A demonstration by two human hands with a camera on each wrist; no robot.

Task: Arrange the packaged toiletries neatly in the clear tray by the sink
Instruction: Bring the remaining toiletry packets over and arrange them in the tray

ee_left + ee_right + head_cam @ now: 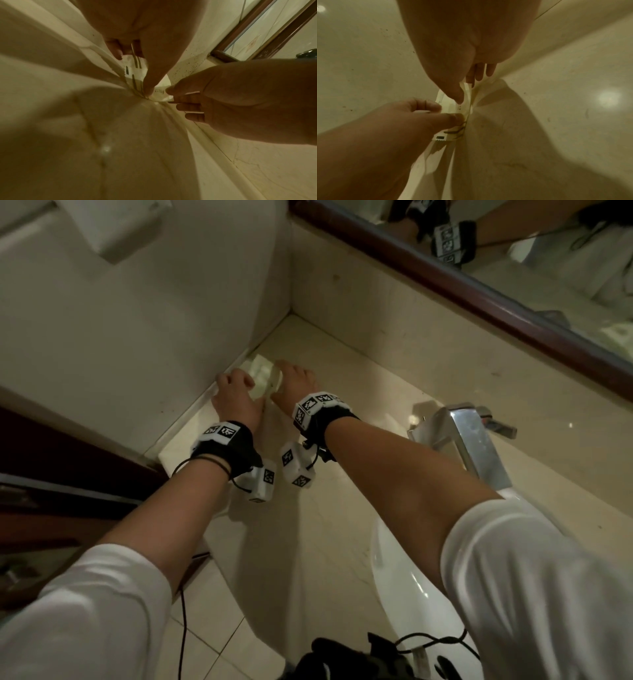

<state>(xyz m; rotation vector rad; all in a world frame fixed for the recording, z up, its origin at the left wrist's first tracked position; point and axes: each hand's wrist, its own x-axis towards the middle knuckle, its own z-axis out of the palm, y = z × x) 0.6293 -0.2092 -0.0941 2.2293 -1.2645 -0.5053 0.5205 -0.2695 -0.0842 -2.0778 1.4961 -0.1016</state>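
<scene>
Several white toiletry packets (261, 372) with dark print stand bunched in the counter's far left corner, against the wall. A glassy edge of the clear tray (276, 381) shows around them; the rest of it is hard to make out. My left hand (239, 383) holds the bunch from the left, its thumb (453, 117) and curled fingers (426, 104) pinching the packets (449, 106). My right hand (286, 371) holds them from the right, thumb (458, 96) in front and fingers (479, 73) behind. The packets (135, 67) show between both hands in the left wrist view.
The beige marble counter (308, 508) meets tiled walls at the corner. A chrome faucet (462, 440) and the white sink (404, 570) lie to the right. A wood-framed mirror (479, 292) runs along the back. A dark wooden edge (68, 446) borders the left.
</scene>
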